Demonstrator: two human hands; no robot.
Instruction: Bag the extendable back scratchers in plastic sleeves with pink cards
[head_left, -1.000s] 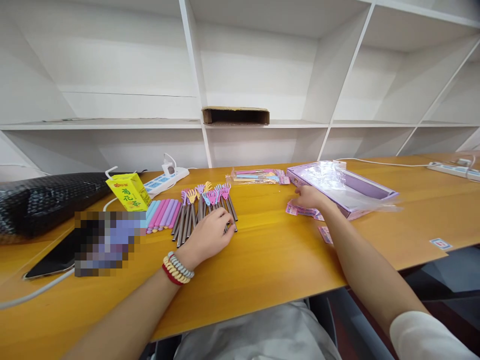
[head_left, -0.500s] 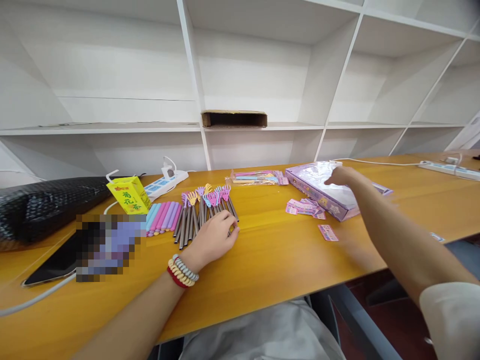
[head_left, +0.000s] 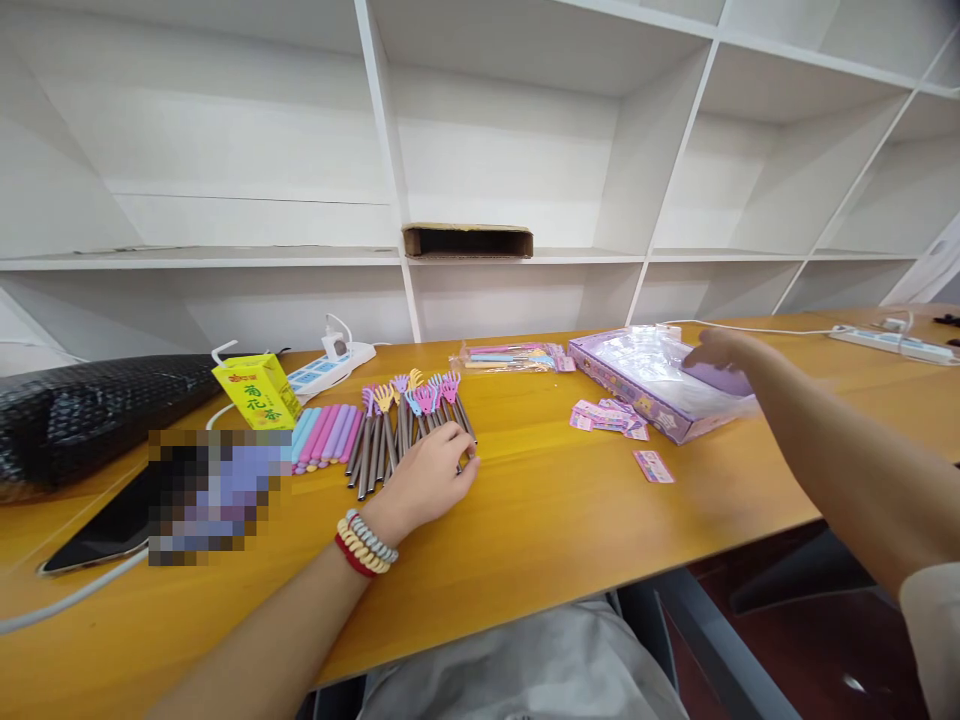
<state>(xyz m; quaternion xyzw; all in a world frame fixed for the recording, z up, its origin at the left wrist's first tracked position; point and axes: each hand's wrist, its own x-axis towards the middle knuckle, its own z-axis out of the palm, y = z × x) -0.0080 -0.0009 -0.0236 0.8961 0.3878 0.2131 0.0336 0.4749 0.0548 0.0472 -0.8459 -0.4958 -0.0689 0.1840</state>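
Note:
Back scratchers [head_left: 405,425] with coloured claw heads and metal shafts lie side by side on the wooden table. My left hand [head_left: 431,475] rests at their near right ends, fingers loosely curled; its palm side is hidden. Pastel foam-like handles [head_left: 326,437] lie just left of them. Over the right part of a shallow purple box [head_left: 637,405] is my right hand [head_left: 718,352], fingers apart. I cannot tell whether it touches the box. Inside lie clear plastic bags [head_left: 637,355], with a purple surface showing below the hand. Small pink printed cards [head_left: 609,416] lie in front.
Packaged scratchers [head_left: 514,357] lie at the back. On the left are a yellow drink carton [head_left: 257,392], a power strip [head_left: 330,370], a dark tablet-like device [head_left: 97,530] and a black wrapped bundle [head_left: 105,410]. White shelving [head_left: 525,130] holds an open cardboard box [head_left: 469,240].
My right hand has moved right, off the plastic, toward the box's right side. More of the purple surface shows there. My left hand has stayed in place.

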